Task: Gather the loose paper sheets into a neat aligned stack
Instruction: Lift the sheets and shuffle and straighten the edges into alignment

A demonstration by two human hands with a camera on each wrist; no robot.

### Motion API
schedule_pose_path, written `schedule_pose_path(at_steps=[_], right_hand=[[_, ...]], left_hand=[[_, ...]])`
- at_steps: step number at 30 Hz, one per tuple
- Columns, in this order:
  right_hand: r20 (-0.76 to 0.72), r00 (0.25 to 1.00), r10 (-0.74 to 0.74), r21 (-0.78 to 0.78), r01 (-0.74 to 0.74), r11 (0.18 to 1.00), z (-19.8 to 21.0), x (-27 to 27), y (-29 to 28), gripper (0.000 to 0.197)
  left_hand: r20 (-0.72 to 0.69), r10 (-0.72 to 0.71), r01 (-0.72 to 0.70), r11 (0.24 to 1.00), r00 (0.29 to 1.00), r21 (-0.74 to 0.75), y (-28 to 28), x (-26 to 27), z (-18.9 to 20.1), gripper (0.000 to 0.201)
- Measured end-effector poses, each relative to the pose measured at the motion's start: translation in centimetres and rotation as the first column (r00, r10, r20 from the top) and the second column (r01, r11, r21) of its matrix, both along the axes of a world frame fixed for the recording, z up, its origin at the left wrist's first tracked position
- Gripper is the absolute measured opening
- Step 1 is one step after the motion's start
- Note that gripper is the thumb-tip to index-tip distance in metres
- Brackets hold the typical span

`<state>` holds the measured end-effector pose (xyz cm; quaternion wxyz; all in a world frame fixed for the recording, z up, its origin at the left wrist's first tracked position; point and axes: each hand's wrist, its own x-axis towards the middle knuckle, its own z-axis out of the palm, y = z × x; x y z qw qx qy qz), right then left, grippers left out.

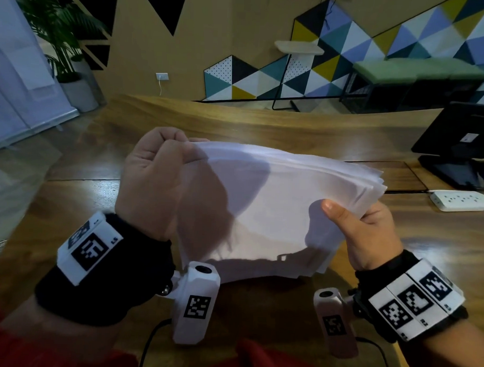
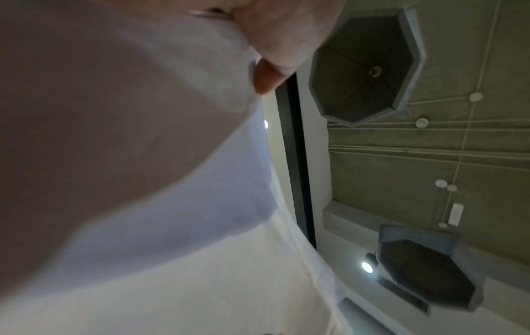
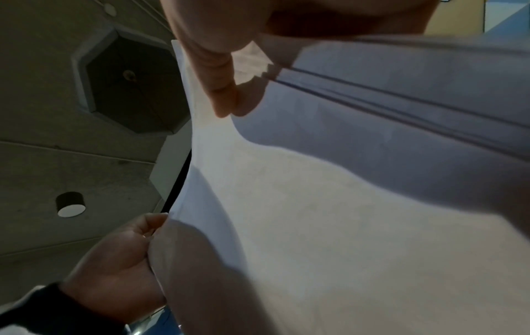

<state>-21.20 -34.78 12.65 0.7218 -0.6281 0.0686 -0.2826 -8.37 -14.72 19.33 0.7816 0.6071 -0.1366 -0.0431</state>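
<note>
A stack of white paper sheets (image 1: 276, 201) is held up on edge above the wooden table (image 1: 71, 155), its lower edge near the tabletop. My left hand (image 1: 153, 177) grips the stack's left side with curled fingers. My right hand (image 1: 370, 234) pinches the right side, thumb on the near face. At the right end the sheets fan out unevenly. The paper (image 2: 143, 181) fills the left wrist view beside my left hand's fingers (image 2: 281, 45). In the right wrist view the paper (image 3: 344, 215) shows staggered sheet edges under my thumb (image 3: 218, 86), with my left hand (image 3: 120, 267) at the far edge.
A white power strip (image 1: 459, 200) lies on the table to the right. Behind it stands a black monitor (image 1: 462, 136) on its base. A seam runs across the tabletop. Beyond the table are a potted plant (image 1: 62, 39) and a patterned wall.
</note>
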Motion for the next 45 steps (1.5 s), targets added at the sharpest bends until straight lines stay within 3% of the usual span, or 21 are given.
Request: schedule_pose_path(at_steps=[3, 6, 9, 11, 13, 16, 19, 22, 23, 25, 28, 31, 34, 38, 45], right_hand=[[0.02, 1.0, -0.015, -0.029, 0.016, 0.999, 0.1, 0.0, 0.2, 0.045], [0.018, 0.998, -0.067, -0.02, 0.068, 0.997, 0.0, 0.4, 0.1, 0.046], [-0.004, 0.997, -0.081, 0.004, 0.081, 0.997, 0.1, 0.7, 0.0, 0.048], [-0.012, 0.996, -0.086, 0.014, 0.086, 0.996, 0.2, 0.7, -0.1, 0.049], [-0.019, 0.995, -0.093, 0.003, 0.093, 0.996, 0.3, 0.9, -0.1, 0.048], [-0.024, 0.993, -0.113, -0.05, 0.111, 0.993, 0.4, 1.2, 0.2, 0.045], [0.047, 0.991, -0.126, -0.026, 0.127, 0.991, 1.3, 0.7, 0.3, 0.029], [0.149, 0.98, -0.131, -0.001, 0.132, 0.991, 2.9, 0.0, 0.3, 0.007], [0.163, 0.977, -0.139, 0.004, 0.14, 0.99, 3.0, -0.1, 0.2, 0.009], [0.13, 0.978, -0.163, 0.004, 0.164, 0.987, 3.0, 0.1, 0.2, 0.013], [0.067, 0.975, -0.212, 0.048, 0.209, 0.977, 2.9, 0.8, 0.5, 0.048], [0.04, 0.965, -0.261, 0.053, 0.258, 0.965, 3.6, 1.5, 1.2, 0.056], [0.05, 0.951, -0.304, 0.115, 0.296, 0.948, 4.7, 2.1, 1.4, 0.041], [0.056, 0.908, -0.415, 0.098, 0.409, 0.907, 5.4, 3.1, 1.1, 0.028], [0.132, 0.871, -0.474, 0.05, 0.471, 0.88, 5.0, 3.8, 0.7, 0.021]], left_hand=[[-0.135, -0.014, 0.0, 0.995, 0.991, -0.103, 0.2, 0.3, 0.2, 0.032], [-0.138, -0.03, 0.013, 0.992, 0.99, -0.127, 0.3, 0.5, 0.0, 0.031], [-0.021, -0.043, 0.039, 0.986, 0.999, -0.161, 0.3, 0.5, -1.3, 0.023], [0.137, -0.062, 0.072, 0.995, 0.989, -0.067, 0.4, 0.3, -2.9, 0.042], [0.177, -0.1, 0.089, 0.994, 0.979, 0.07, 0.3, -0.4, -4.3, 0.058], [0.178, -0.029, -0.027, 0.952, 0.984, 0.304, -0.5, -1.7, -5.9, 0.022], [0.149, 0.037, -0.071, 0.971, 0.988, 0.229, -0.7, -2.7, -5.5, 0.026], [0.258, -0.004, -0.048, 0.98, 0.966, 0.194, -0.1, -3.1, -4.2, 0.024], [0.277, -0.019, -0.042, 0.977, 0.961, 0.21, -0.1, -3.2, -3.7, 0.024], [0.238, -0.033, -0.03, 0.966, 0.971, 0.259, 0.0, -3.0, -3.6, 0.024], [0.166, -0.049, 0.002, 0.962, 0.985, 0.272, -0.3, -2.5, -3.8, 0.022], [0.169, -0.04, 0.002, 0.977, 0.985, 0.215, -0.4, -1.8, -3.5, 0.022], [0.077, -0.002, -0.003, 0.998, 0.997, 0.067, -0.8, -0.9, -3.0, 0.064], [-0.08, 0.134, -0.135, 0.991, 0.988, -0.013, -1.8, -0.3, -1.5, 0.024], [-0.087, 0.197, -0.199, 0.98, 0.977, -0.01, -2.0, 0.2, -1.7, 0.021]])
